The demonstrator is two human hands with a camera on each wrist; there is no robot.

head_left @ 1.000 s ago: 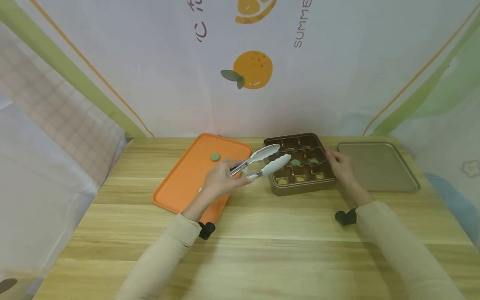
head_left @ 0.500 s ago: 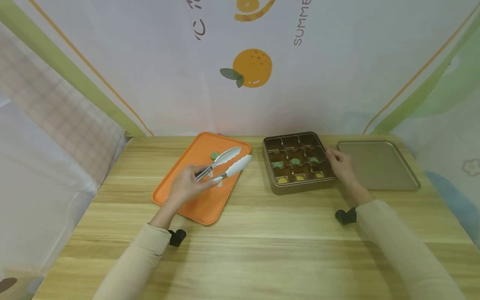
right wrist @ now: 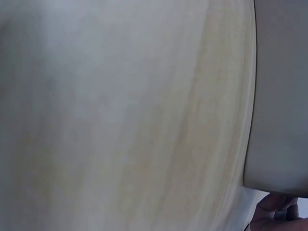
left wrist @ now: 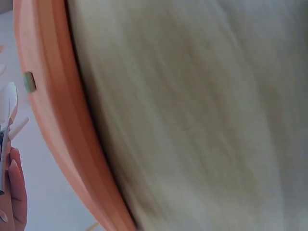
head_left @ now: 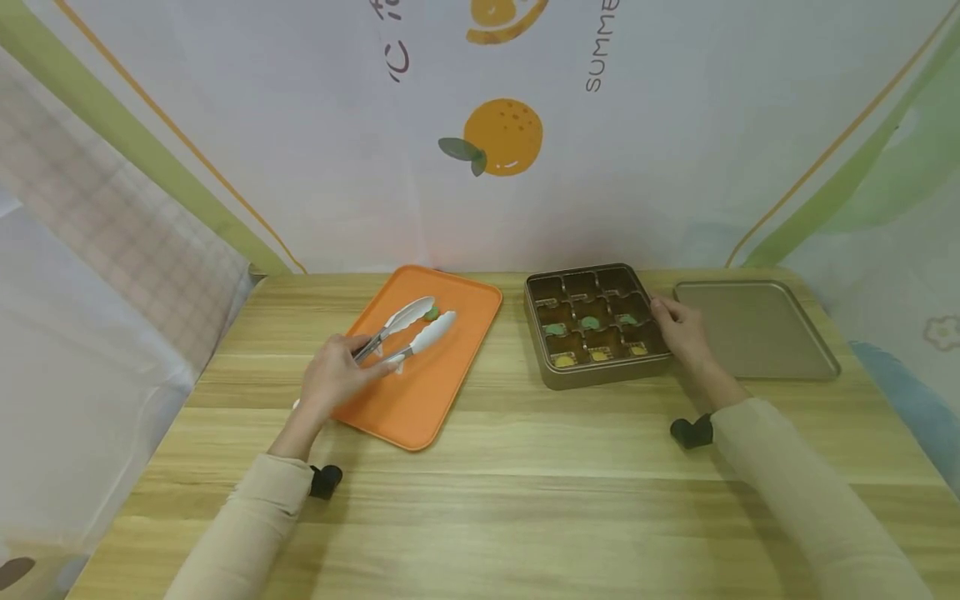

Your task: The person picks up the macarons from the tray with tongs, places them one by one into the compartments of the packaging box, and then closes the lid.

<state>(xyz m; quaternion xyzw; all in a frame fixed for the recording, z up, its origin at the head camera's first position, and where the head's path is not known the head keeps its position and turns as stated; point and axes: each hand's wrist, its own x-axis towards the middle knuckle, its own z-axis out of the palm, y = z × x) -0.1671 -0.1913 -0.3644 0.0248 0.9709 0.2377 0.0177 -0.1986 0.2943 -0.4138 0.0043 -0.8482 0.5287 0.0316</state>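
The tongs (head_left: 411, 312) have shiny metal arms (head_left: 370, 345) and smooth, plastic-looking ends (head_left: 435, 331); the tray (head_left: 420, 408) looks like smooth, matt plastic. The box (head_left: 600, 377) and the lid (head_left: 757, 333) have a metal-like satin finish, the insert (head_left: 582, 286) glossy plastic. The table (head_left: 525, 517) shows smooth wood grain, and the backdrop (head_left: 637, 167) is matt cloth.

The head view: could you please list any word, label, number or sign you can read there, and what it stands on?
"SUMME": on the backdrop, running upward, cut off by the frame's top edge.
Dark characters, also on the backdrop: partly cut off; I can't read them surely.
Tongs, orange tray, divided box, flat brown tray: no text I can make out.
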